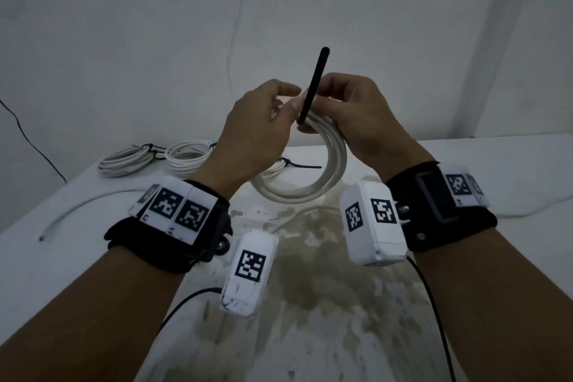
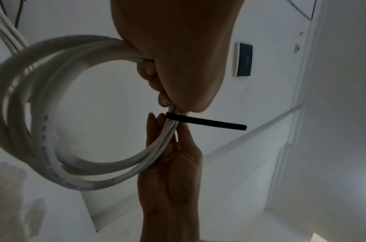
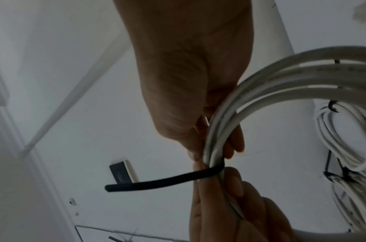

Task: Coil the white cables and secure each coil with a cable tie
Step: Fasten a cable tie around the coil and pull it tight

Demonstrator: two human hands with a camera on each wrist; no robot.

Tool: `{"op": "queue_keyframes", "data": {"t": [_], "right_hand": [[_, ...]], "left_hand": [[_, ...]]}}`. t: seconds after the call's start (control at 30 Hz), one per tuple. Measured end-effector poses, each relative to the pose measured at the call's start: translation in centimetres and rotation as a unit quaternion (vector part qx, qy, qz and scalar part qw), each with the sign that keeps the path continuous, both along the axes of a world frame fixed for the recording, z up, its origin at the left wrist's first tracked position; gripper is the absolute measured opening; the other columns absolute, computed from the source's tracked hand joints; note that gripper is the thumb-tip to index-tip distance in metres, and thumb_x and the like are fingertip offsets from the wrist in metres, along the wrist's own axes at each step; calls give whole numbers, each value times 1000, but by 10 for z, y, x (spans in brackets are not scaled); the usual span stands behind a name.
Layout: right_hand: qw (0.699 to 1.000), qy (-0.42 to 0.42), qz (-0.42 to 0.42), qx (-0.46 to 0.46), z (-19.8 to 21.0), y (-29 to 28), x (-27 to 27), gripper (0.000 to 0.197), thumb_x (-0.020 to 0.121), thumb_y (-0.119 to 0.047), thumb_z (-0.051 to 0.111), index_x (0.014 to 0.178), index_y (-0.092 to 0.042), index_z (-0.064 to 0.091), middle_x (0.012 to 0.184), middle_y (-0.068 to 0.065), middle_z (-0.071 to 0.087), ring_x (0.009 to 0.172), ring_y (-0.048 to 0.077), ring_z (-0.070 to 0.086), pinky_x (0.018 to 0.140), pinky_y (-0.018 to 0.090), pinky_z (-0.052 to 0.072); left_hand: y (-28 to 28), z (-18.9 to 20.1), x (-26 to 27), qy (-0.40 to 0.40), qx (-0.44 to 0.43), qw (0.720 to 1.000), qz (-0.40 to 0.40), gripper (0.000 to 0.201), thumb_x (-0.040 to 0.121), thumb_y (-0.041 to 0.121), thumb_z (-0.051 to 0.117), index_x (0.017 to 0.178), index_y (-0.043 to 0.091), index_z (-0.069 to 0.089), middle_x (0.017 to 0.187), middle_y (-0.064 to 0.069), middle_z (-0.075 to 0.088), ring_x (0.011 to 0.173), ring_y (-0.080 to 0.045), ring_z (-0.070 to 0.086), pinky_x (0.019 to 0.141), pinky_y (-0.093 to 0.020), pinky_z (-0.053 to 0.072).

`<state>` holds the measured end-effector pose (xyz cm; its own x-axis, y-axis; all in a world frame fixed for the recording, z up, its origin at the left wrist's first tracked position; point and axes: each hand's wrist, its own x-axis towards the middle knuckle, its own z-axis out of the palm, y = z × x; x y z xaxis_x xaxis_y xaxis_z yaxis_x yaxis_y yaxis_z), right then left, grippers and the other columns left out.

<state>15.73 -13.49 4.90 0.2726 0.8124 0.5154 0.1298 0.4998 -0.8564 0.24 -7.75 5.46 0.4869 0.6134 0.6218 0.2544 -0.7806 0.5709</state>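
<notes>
I hold a white cable coil (image 1: 333,164) upright above the table (image 1: 496,164), between both hands. My left hand (image 1: 285,99) curls its fingers round the top of the coil (image 2: 43,114). Right beside it, my right hand (image 1: 325,93) grips the same bundle (image 3: 281,78). A black cable tie (image 1: 311,87) is looped round the strands between the two hands. Its free end (image 2: 207,122) sticks straight up. The left wrist view shows my left fingers (image 2: 155,77) closed on the strands, and the right wrist view shows the tie (image 3: 157,181) bent round them.
Two tied white coils (image 1: 127,158) (image 1: 189,153) lie at the table's back left. A third tied coil (image 1: 276,169) is half hidden behind my left hand. A loose white cable (image 1: 86,205) runs along the left side. The table's middle is stained (image 1: 310,273).
</notes>
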Motion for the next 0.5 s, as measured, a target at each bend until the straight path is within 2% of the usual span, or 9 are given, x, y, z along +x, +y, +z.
{"op": "queue_keyframes", "data": {"t": [0.03,0.1,0.13,0.17,0.27,0.33,0.4,0.43,0.5], "right_hand": [[1000,-7,-16,3,-1,1,2,31,77,-16,77,92,10,66,87,22,66,75,35,71,77,48,60],[998,-34,-56,14,-3,5,5,20,79,-19,78,85,-1,71,86,21,69,81,39,71,82,55,58],[996,-44,-74,18,-3,6,5,14,81,-20,77,82,-6,72,84,18,70,83,39,71,83,55,58],[995,-45,-83,19,-3,5,5,11,83,-18,76,81,-8,73,81,15,71,81,34,71,82,50,59],[993,-67,-93,10,-1,4,1,6,87,-14,73,87,-9,73,78,2,72,73,14,68,72,28,55],[978,-154,-139,3,0,3,-1,12,88,-15,71,100,-12,72,89,-6,70,71,6,60,71,19,50],[948,-274,-163,11,6,1,-2,31,84,-10,68,114,-18,65,103,-8,62,75,-1,54,73,13,45],[927,-342,-152,10,9,-1,-2,37,80,-11,67,115,-22,63,107,-8,59,79,-2,53,74,10,42],[888,-448,-105,-5,15,-7,-6,35,79,-19,74,111,-31,67,107,-8,57,88,-3,53,75,3,37]], "left_hand": [[1,0,2,11,2,1000,-3,24,100,35,51,100,22,71,70,19,58,68,-1,54,68,-23,39],[1,1,5,29,-4,1000,-10,28,100,32,51,83,26,72,65,13,60,65,-7,55,66,-29,41],[2,1,6,34,-12,999,-12,29,100,30,52,82,25,73,65,10,61,65,-9,56,66,-30,42],[3,1,7,35,-19,999,-14,29,100,29,52,84,22,75,66,8,62,66,-9,56,66,-30,43],[4,-2,7,18,-40,999,-7,28,99,29,53,89,18,76,65,6,61,65,-11,54,68,-30,43],[6,-6,6,1,-63,998,16,27,98,29,54,87,18,77,67,-3,64,67,-20,58,69,-35,46],[11,-10,5,-16,-96,994,46,28,98,29,55,85,17,77,72,-13,66,69,-27,60,69,-37,48],[13,-11,4,-21,-113,992,60,29,98,29,56,81,18,76,70,-13,65,65,-25,57,66,-35,45],[16,-12,-1,-37,-145,985,81,34,96,29,58,67,19,71,60,-7,57,59,-18,48,60,-30,38]]}}
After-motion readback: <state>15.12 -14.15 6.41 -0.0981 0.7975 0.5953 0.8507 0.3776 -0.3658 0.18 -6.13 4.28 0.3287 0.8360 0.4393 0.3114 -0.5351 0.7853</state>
